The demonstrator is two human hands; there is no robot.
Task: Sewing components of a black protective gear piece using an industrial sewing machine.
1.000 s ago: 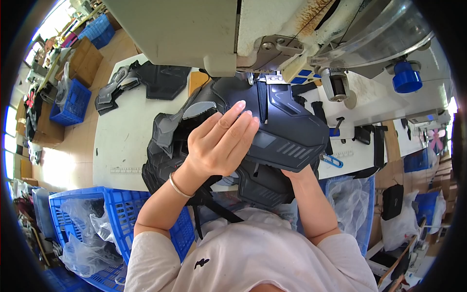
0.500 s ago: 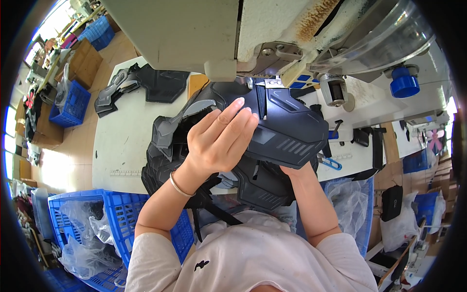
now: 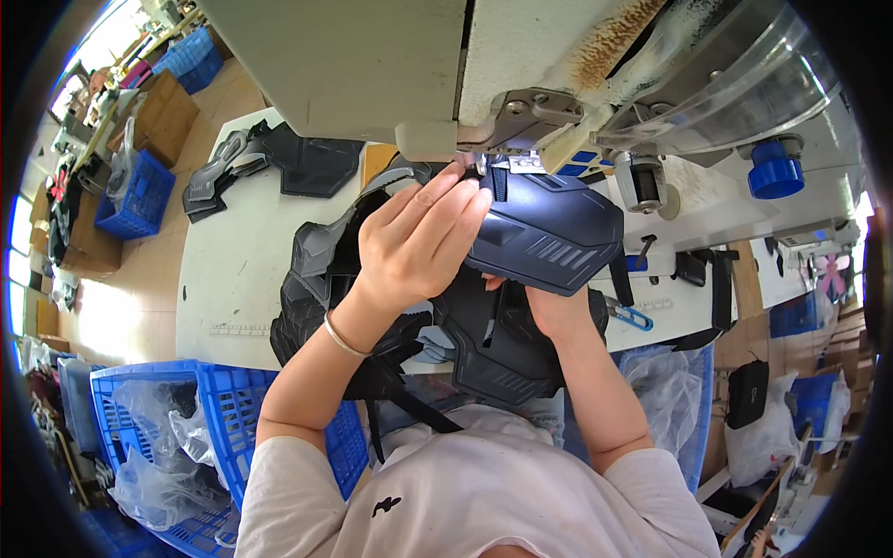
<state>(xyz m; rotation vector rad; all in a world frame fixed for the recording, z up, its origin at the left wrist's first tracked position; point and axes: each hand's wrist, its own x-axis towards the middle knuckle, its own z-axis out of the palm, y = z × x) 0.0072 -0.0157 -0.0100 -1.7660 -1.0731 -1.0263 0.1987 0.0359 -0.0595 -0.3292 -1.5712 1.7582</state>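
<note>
A dark moulded panel (image 3: 553, 237) with ribbed slots lies under the needle area of a sewing machine (image 3: 363, 74). A short black webbing strap (image 3: 500, 184) runs over its far part. My left hand (image 3: 414, 242) reaches across the panel's left side, fingers stretched out and close together, the tips beside the presser foot (image 3: 480, 166). My right hand (image 3: 556, 309) holds the panel's near edge from below; most of its fingers are hidden underneath. More black moulded pieces (image 3: 502, 358) lie piled beneath both hands, toward my body.
Further black pieces (image 3: 312, 163) lie on the white table (image 3: 228, 298) at the far left. A blue-handled cutter (image 3: 633, 318) is at the right. Blue crates (image 3: 214, 409) with plastic bags stand below the table. A clear guard (image 3: 735, 93) overhangs the right.
The panel has shifted away from me under the machine and tilted slightly. My right hand has moved up with it, and my left fingertips have come nearer the presser foot.
</note>
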